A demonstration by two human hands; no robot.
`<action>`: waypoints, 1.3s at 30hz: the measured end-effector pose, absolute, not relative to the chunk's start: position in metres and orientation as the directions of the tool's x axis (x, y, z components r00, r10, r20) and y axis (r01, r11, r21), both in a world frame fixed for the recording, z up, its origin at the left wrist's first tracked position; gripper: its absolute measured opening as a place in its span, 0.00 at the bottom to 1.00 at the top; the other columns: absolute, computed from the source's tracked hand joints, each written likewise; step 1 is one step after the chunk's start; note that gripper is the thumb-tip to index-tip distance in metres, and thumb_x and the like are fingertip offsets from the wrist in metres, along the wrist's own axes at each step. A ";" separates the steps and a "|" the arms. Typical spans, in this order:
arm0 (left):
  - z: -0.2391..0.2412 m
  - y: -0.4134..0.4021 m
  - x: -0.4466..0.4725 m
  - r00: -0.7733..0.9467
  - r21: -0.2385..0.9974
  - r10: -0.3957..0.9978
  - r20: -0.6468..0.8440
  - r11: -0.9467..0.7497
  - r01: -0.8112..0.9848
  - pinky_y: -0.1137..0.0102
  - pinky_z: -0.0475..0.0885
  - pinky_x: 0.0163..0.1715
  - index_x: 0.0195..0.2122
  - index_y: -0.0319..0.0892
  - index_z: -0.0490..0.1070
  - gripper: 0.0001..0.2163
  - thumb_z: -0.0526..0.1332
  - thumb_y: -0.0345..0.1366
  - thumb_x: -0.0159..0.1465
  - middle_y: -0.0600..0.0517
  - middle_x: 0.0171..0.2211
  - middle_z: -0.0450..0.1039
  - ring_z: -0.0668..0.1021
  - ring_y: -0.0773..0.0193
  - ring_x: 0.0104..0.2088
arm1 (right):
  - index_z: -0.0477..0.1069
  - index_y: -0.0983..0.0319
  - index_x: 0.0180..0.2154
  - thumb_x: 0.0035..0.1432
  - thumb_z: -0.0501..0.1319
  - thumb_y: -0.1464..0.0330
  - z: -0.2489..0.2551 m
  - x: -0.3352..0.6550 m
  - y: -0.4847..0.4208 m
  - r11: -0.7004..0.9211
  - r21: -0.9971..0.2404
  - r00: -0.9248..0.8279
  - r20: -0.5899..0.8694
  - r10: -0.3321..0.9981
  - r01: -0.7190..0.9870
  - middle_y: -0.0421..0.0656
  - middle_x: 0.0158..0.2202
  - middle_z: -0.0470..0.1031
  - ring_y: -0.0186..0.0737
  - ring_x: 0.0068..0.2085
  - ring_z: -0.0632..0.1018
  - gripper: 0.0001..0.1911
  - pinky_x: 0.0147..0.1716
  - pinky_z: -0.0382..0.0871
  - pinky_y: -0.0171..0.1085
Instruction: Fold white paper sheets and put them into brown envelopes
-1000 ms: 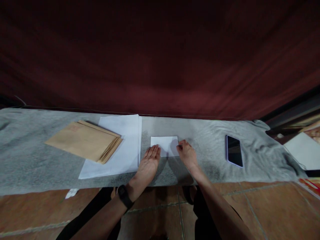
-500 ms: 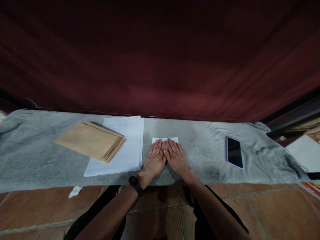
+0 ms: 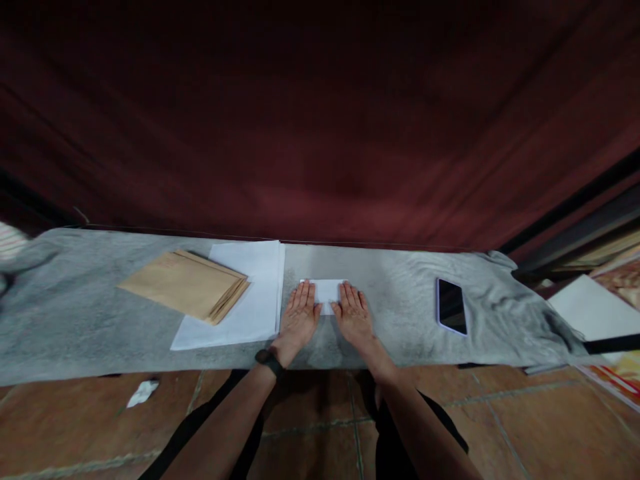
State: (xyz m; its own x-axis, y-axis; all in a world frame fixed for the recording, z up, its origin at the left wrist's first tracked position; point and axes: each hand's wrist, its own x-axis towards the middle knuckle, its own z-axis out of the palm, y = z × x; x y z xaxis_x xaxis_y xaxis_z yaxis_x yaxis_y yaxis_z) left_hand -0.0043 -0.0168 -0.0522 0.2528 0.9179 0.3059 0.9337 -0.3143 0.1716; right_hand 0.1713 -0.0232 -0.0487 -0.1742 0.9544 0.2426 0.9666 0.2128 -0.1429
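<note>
A small folded white paper (image 3: 327,293) lies flat on the grey cloth in front of me. My left hand (image 3: 301,313) rests flat on its left end, fingers stretched out and pointing away from me. On the right end lies my right hand (image 3: 354,313), also flat with fingers extended. Between the two hands the middle of the paper shows; its ends are covered by my fingers. A dark watch (image 3: 270,361) is on my left wrist.
Left of my hands lies a stack of white sheets (image 3: 265,287), partly under several brown envelopes (image 3: 185,283). A phone (image 3: 451,307) lies to the right on the grey cloth (image 3: 400,280). A dark red curtain (image 3: 320,133) hangs behind. Crumpled white paper (image 3: 143,393) is on the tiled floor.
My hands have slid apart, the left one leftward and the right one rightward, uncovering the middle of the folded paper. The whole view has shifted slightly.
</note>
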 end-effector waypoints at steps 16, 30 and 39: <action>-0.040 -0.021 0.017 0.107 0.093 0.963 0.247 -0.133 0.987 0.52 0.54 0.69 0.68 0.25 0.56 0.27 0.47 0.32 0.69 0.31 0.69 0.57 0.59 0.50 0.71 | 0.56 0.65 0.70 0.73 0.44 0.63 -0.050 0.191 -0.024 0.237 -0.151 -0.201 0.218 0.955 0.960 0.50 0.71 0.56 0.50 0.69 0.62 0.28 0.67 0.54 0.52; -0.051 -0.021 0.018 0.309 0.144 0.933 0.185 -0.337 0.931 0.56 0.54 0.70 0.71 0.34 0.51 0.28 0.44 0.29 0.70 0.40 0.71 0.53 0.53 0.56 0.72 | 0.59 0.65 0.68 0.75 0.43 0.62 -0.055 0.157 -0.022 0.344 -0.249 -0.281 0.255 0.925 0.905 0.49 0.70 0.59 0.46 0.70 0.61 0.27 0.68 0.53 0.51; -0.054 -0.021 -0.003 0.226 0.236 0.953 0.204 -0.272 0.933 0.55 0.54 0.70 0.71 0.31 0.52 0.27 0.47 0.38 0.72 0.38 0.72 0.52 0.54 0.53 0.72 | 0.53 0.67 0.70 0.75 0.43 0.63 -0.058 0.180 -0.027 0.254 -0.120 -0.213 0.280 0.936 0.960 0.50 0.71 0.55 0.50 0.70 0.60 0.28 0.69 0.49 0.52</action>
State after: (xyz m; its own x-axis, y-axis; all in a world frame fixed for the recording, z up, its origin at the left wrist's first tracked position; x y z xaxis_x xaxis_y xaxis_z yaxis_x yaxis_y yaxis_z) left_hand -0.0027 -0.0214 -0.0545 0.2260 0.9525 0.2040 0.9329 -0.2719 0.2360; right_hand 0.1797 -0.0265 -0.0585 -0.2132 0.9360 0.2801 0.9597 0.2544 -0.1197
